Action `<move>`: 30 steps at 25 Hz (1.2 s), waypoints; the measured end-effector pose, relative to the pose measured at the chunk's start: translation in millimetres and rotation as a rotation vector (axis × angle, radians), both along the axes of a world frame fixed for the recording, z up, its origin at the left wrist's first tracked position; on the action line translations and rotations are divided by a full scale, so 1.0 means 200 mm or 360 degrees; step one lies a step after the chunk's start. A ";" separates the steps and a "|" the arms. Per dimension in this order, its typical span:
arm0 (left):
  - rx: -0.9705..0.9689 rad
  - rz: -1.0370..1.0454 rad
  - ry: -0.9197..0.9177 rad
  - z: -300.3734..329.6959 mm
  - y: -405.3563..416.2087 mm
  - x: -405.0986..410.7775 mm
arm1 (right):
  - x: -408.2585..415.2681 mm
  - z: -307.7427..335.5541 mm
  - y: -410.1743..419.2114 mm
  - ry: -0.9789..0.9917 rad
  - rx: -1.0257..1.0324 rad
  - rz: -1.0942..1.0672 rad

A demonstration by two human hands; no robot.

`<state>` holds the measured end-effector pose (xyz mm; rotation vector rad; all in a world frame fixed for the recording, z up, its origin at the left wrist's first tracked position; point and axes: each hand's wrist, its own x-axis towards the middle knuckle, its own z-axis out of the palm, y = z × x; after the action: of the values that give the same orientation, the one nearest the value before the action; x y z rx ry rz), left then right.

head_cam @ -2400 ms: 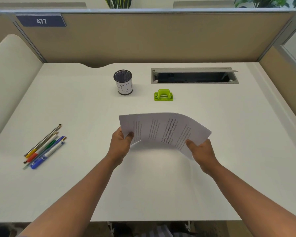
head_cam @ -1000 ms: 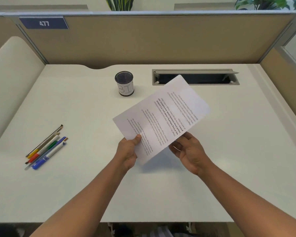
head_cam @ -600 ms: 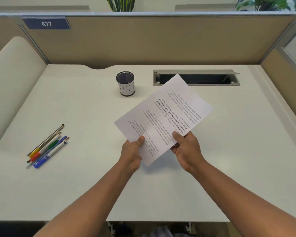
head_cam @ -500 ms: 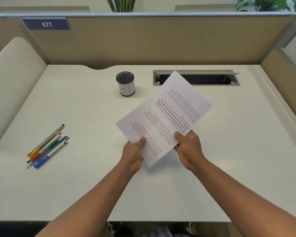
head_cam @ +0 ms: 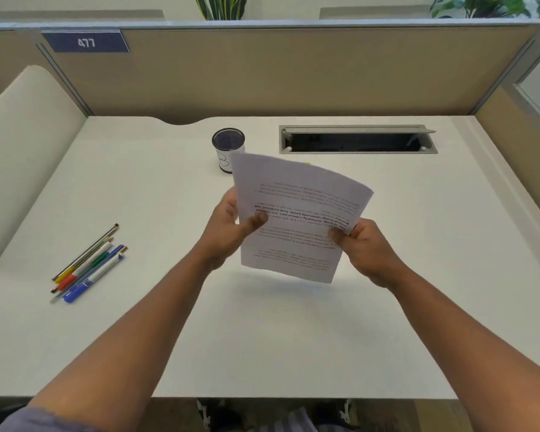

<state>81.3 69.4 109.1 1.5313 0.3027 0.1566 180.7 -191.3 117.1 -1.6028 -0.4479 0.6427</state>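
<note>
A printed white sheet of paper (head_cam: 296,194) hangs above the middle of the white desk (head_cam: 262,332), its text upside down to me and its top edge bowed. My left hand (head_cam: 231,227) pinches its left edge, thumb on the printed face. My right hand (head_cam: 360,244) pinches the right edge lower down. The sheet hides nearly all of a green hole punch (head_cam: 307,163) behind it; only a sliver shows at the top edge.
A black mesh pen cup (head_cam: 227,146) stands at the back, partly behind the paper's corner. Several pens and pencils (head_cam: 88,266) lie at the left. An open cable slot (head_cam: 357,140) sits at the back right. Partition walls enclose three sides.
The sheet has turned from a diagonal tilt to nearly upright and risen toward me. My left hand has shifted up the left edge, and the paper now covers the hole punch.
</note>
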 end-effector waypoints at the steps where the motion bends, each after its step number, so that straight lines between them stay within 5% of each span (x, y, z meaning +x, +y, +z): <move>1: -0.0052 -0.0028 -0.0032 -0.01 -0.01 0.00 | -0.01 0.00 0.01 -0.0006 -0.0003 -0.0005; 8: -0.0079 0.0247 -0.0082 -0.08 -0.16 -0.03 | -0.08 -0.08 0.03 -0.0135 -0.0019 -0.0214; 30: -0.0054 0.0283 0.0069 -0.17 -0.17 -0.04 | -0.05 -0.09 0.05 0.0031 -0.0193 -0.0035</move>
<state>73.2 36.0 76.0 1.4748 0.4742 0.2568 170.3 -181.0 100.0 -1.7124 -0.3826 0.6788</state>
